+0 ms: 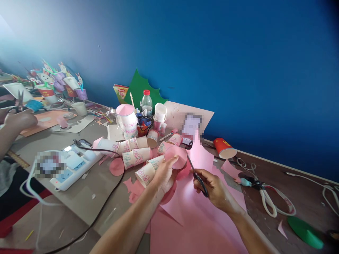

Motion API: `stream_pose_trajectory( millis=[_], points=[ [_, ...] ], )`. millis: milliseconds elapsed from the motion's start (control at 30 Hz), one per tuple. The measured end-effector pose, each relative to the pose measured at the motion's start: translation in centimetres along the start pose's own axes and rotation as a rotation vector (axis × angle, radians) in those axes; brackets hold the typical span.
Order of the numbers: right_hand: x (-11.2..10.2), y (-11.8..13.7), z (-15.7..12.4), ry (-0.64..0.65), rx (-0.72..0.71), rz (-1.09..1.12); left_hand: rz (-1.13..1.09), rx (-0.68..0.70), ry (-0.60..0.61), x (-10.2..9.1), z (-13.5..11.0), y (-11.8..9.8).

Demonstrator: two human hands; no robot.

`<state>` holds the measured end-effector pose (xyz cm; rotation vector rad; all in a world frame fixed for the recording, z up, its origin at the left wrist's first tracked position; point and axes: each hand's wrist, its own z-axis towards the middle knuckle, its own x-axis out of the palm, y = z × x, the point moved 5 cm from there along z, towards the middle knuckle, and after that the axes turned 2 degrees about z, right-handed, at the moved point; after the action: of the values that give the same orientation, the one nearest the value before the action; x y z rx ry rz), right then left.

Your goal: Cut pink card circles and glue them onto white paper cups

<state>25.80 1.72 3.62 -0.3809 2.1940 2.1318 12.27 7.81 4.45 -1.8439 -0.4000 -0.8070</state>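
Note:
Pinched in my left hand (164,176) is a round pink paper piece (175,155), held above the paper-strewn table. My right hand (213,188) grips black-handled scissors (200,181), their blade end pointing up and left close to the disc's right edge. Beneath both hands lie large pink paper sheets (172,233). Just left of the disc, decorated paper cups (136,157) lie stacked on their sides. Another pink paper circle (116,166) and pink scraps (135,188) rest on the table by them.
A power strip (76,169) with a dark cable (106,201) lies at left. Behind the cups stands a bottle (146,102). A red cup (224,148), a white cord (267,203) and a green cone (304,231) lie right. Far left, another person's hand (21,121) holds scissors.

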Motion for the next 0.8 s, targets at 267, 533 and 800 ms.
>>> stream_pose_trajectory(
  millis=[267,533,800],
  points=[
    [0.08,0.18,-0.07,0.009,0.054,0.081,-0.009,0.028,0.029,0.07,-0.11,-0.06],
    [0.26,0.48,0.02,0.029,0.017,0.085,0.014,0.013,0.010,-0.23,0.28,0.42],
    [0.41,0.61,0.09,0.012,0.025,0.104,0.026,0.028,0.018,-0.36,0.39,0.44]
  ],
)
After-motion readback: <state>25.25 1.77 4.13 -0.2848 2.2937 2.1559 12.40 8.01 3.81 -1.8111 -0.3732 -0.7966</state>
